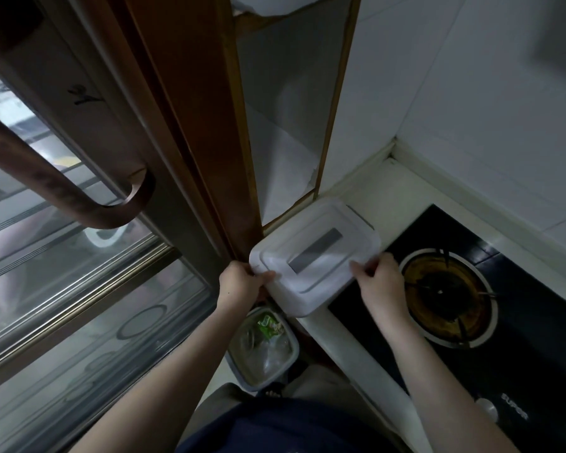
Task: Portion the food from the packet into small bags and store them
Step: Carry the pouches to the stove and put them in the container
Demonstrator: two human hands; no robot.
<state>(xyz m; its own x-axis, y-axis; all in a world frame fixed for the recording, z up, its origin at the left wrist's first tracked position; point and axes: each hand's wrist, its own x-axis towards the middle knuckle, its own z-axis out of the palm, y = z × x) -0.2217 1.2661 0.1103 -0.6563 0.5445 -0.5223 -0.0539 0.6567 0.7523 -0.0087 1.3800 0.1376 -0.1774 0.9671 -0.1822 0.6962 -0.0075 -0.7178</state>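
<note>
A white lidded plastic storage box (pixel 314 256) with a grey strip on its lid rests on the white counter corner beside the stove. My left hand (pixel 242 282) grips its near-left corner, thumb on the lid. My right hand (pixel 378 279) holds its near-right edge, fingers curled over the lid rim. What is inside the box is hidden by the lid. No food packet or small bags show.
A black gas hob (pixel 448 299) with a stained burner lies right of the box. A sliding glass door (pixel 79 263) with a curved brown handle fills the left. On the floor below the counter edge stands a grey bin (pixel 263 348) holding wrappers. White tiled walls rise behind.
</note>
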